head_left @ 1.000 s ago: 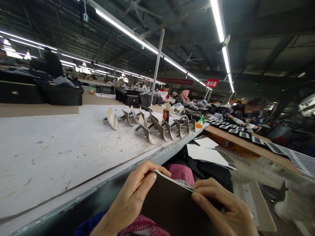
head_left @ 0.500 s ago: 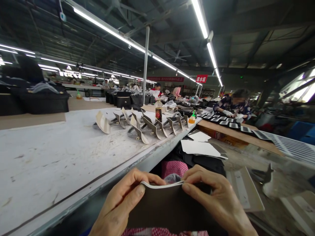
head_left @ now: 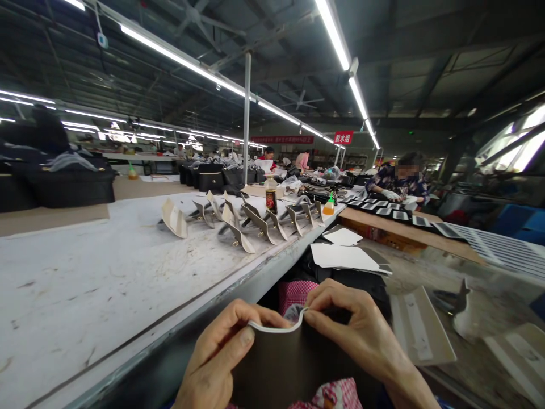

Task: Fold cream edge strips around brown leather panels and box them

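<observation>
A dark brown flat panel with a pale edge point(head_left: 272, 363) is held up low in front of me, its top edge bent into a curve. My left hand point(head_left: 225, 346) grips that edge on the left, thumb on the near face and fingers behind. On the right, my right hand point(head_left: 344, 324) pinches the same edge between thumb and fingers. Behind the panel, between the hands, a bit of clear plastic point(head_left: 293, 312) shows. Pink checked cloth point(head_left: 296, 292) lies beyond it.
Several curved beige pieces with metal clasps point(head_left: 238, 233) stand on the white-covered table point(head_left: 85, 284), near a dark-labelled bottle point(head_left: 271, 196) and a green-tipped glue bottle point(head_left: 329, 204). White sheets point(head_left: 344, 257) lie to the right. A gloved co-worker point(head_left: 398, 184) bends over a board farther off.
My right hand has moved left and slightly up along the panel's edge, bending it into a deeper curve. The left hand keeps its grip. The view has shifted slightly.
</observation>
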`<state>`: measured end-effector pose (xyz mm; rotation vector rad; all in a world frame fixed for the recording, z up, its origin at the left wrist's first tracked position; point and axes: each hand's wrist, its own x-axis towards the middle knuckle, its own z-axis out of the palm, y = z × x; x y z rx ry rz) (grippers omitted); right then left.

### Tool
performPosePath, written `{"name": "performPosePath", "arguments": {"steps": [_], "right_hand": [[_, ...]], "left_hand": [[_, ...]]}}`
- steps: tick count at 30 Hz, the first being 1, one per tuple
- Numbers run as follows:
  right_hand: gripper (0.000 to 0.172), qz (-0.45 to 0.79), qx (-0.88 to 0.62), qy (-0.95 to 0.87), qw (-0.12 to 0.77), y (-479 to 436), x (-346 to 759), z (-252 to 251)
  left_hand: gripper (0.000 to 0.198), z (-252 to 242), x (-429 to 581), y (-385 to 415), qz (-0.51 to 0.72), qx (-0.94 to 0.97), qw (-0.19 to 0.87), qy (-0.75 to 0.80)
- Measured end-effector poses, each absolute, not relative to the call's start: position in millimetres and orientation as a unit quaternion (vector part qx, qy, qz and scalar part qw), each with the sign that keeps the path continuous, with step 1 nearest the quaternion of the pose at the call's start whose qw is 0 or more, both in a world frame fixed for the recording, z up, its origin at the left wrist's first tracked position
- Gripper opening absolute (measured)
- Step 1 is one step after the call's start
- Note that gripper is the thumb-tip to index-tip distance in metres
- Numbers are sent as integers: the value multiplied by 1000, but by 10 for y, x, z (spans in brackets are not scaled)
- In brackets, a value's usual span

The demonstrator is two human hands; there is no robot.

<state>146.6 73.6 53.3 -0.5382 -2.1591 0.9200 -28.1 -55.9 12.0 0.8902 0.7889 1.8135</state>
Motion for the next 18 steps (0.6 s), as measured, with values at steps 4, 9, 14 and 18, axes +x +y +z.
{"name": "performPosePath", "arguments": {"steps": [4,9,14,18], "right_hand": [[18,338,-202,-851,348,784,1504,570],[19,257,-204,-882,338,798,1539,579],[20,202,-198,-908,310,782,1483,560],[21,173,-198,-914,308,768,1435,560]], "left_hand": [[13,118,-323,-475,731,343,516,286],[10,101,-454,-424,667,415,484,384],[6,129,-553,-366,567,521,418,481],[22,245,-576,-361,472,630,341,513]]}}
